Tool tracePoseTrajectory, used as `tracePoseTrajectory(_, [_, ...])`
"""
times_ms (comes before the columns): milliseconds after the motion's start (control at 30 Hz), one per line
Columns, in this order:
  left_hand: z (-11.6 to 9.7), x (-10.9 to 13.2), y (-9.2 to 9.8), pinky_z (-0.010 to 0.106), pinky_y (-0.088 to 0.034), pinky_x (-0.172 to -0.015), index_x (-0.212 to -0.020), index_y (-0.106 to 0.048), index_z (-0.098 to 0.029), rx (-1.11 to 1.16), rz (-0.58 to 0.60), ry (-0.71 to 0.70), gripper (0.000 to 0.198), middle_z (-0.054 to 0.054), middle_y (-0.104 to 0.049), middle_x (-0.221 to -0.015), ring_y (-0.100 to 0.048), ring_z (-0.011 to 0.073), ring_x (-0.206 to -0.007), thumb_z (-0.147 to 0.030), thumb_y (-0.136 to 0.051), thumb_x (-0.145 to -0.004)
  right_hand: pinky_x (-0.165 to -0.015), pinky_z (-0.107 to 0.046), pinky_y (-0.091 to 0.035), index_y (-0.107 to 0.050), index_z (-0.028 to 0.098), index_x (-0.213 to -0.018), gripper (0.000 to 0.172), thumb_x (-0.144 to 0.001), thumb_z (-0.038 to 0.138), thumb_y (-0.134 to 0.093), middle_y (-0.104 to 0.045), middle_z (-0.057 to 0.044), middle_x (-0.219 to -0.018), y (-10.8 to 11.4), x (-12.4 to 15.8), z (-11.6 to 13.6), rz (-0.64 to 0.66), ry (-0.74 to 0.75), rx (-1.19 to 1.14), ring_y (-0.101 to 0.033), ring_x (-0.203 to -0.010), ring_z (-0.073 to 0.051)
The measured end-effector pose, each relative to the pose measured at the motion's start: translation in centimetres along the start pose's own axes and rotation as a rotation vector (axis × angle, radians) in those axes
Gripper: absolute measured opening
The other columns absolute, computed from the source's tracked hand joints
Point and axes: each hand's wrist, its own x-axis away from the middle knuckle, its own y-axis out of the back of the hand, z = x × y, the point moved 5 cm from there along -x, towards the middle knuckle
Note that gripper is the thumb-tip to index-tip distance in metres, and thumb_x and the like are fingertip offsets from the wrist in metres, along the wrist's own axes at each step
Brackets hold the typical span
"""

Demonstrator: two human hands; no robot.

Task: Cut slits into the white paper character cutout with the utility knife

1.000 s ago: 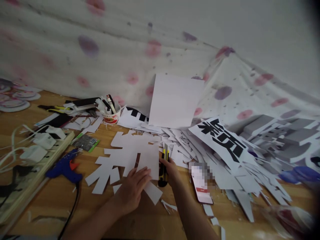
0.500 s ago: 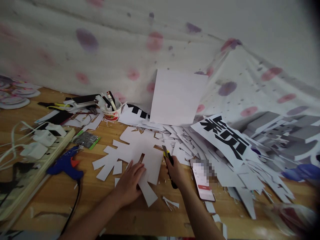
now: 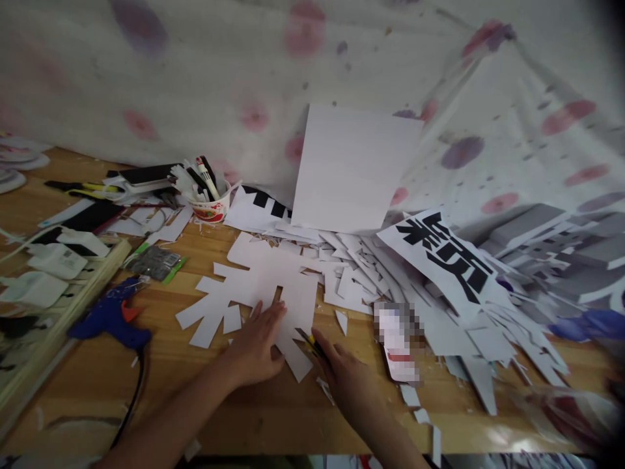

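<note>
A white cut-out sheet (image 3: 293, 273) with several strip-like arms and a narrow slot lies flat on the wooden table. My left hand (image 3: 258, 344) presses on its lower part, fingers spread just below the slot. In my right hand (image 3: 342, 368) is a black and yellow utility knife (image 3: 312, 344). Its blade points up and left, close to the lower right edge of the sheet; whether it touches the paper is unclear. Right of the sheet, a small white scrap (image 3: 342, 322) rests on the wood.
Left are a blue glue gun (image 3: 114, 319), a power strip (image 3: 105, 267) with chargers and a cup of pens (image 3: 211, 207). A white board (image 3: 354, 169) stands behind. Right lie a phone (image 3: 396, 345), a sheet with black characters (image 3: 439, 257) and piled paper offcuts (image 3: 454, 332).
My right hand has moved down with the knife, from the sheet's upper right side to its lower right edge. The small scrap now shows separately. The camera view has shifted.
</note>
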Motion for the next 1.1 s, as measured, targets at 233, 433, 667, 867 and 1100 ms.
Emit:
tracePoseTrajectory(233, [1.2, -0.4, -1.6, 0.05, -0.023, -0.106, -0.139, 0.004, -0.017, -0.081, -0.108, 0.009, 0.081, 0.017, -0.034, -0.141, -0.029, 0.0238, -0.13, -0.038, -0.05, -0.082, -0.057, -0.022, -0.04, -0.027, 0.034, -0.137, 0.055, -0.086, 0.017, -0.04, -0.063, -0.003, -0.091, -0.7, 0.0, 1.3, 0.012, -0.03, 0.14, -0.063, -0.076, -0.017])
tracePoseTrajectory(433, [1.0, -0.5, -1.9, 0.049, -0.023, -0.106, -0.14, 0.001, -0.016, -0.116, -0.137, -0.001, 0.08, 0.017, -0.036, -0.139, -0.031, 0.0239, -0.13, -0.039, -0.05, -0.082, -0.056, -0.022, -0.039, -0.025, 0.033, -0.138, 0.056, -0.087, 0.017, -0.04, -0.062, -0.005, -0.09, -0.6, -0.9, 2.1, 0.018, -0.029, 0.204, -0.062, -0.077, -0.017])
tracePoseTrajectory(667, [1.0, -0.4, -1.9, 0.048, -0.022, -0.106, -0.14, 0.001, -0.016, -0.106, -0.148, 0.005, 0.081, 0.017, -0.036, -0.139, -0.031, 0.0237, -0.13, -0.039, -0.051, -0.082, -0.056, -0.022, -0.038, -0.022, 0.033, -0.139, 0.065, -0.082, 0.009, -0.043, -0.06, -0.004, -0.089, -0.6, -1.1, 1.9, 0.042, -0.014, 0.239, -0.061, -0.076, -0.017])
tracePoseTrajectory(867, [1.0, -0.4, -1.9, 0.047, -0.022, -0.107, -0.14, 0.003, -0.015, -0.134, -0.138, -0.002, 0.081, 0.017, -0.036, -0.139, -0.03, 0.023, -0.13, -0.04, -0.049, -0.082, -0.056, -0.023, -0.038, -0.018, 0.032, -0.14, 0.07, -0.08, 0.007, -0.043, -0.059, -0.005, -0.09, -0.9, -1.2, 2.0, 0.045, 0.006, 0.288, -0.06, -0.077, -0.018])
tracePoseTrajectory(1100, [0.6, -0.6, -1.6, 0.046, -0.021, -0.107, -0.14, -0.002, -0.013, -0.15, -0.101, 0.01, 0.079, 0.018, -0.036, -0.139, -0.028, 0.0234, -0.131, -0.038, -0.049, -0.082, -0.06, -0.027, -0.042, -0.018, 0.025, -0.141, 0.072, -0.077, 0.005, -0.045, -0.061, -0.009, -0.093, 0.6, -1.6, 3.6, 0.143, 0.062, 0.342, -0.061, -0.08, -0.021])
